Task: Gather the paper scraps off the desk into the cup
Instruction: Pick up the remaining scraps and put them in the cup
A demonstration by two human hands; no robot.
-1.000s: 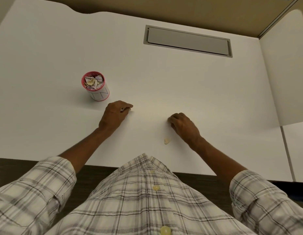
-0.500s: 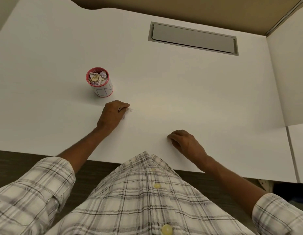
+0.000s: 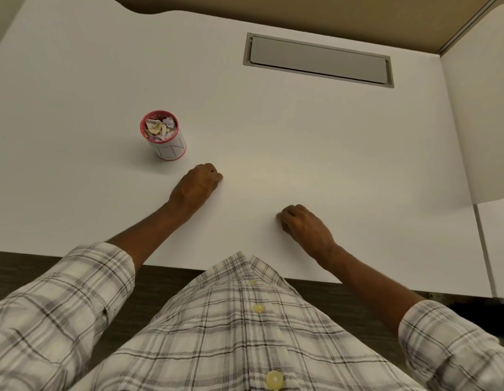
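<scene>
Both fists curled on tabletop [image 3: 301, 131], contents hidden: left grip [image 3: 195, 186], right grip [image 3: 304, 225]. Next I dump into cup [image 3: 163, 135].

The yellowish scrap that lay beside the right hand [image 3: 307, 227] a second ago no longer shows; that hand is now curled. The white scrap at the left hand [image 3: 198, 184] fingertips is hidden too.

Contents of both curled grips hidden
</scene>
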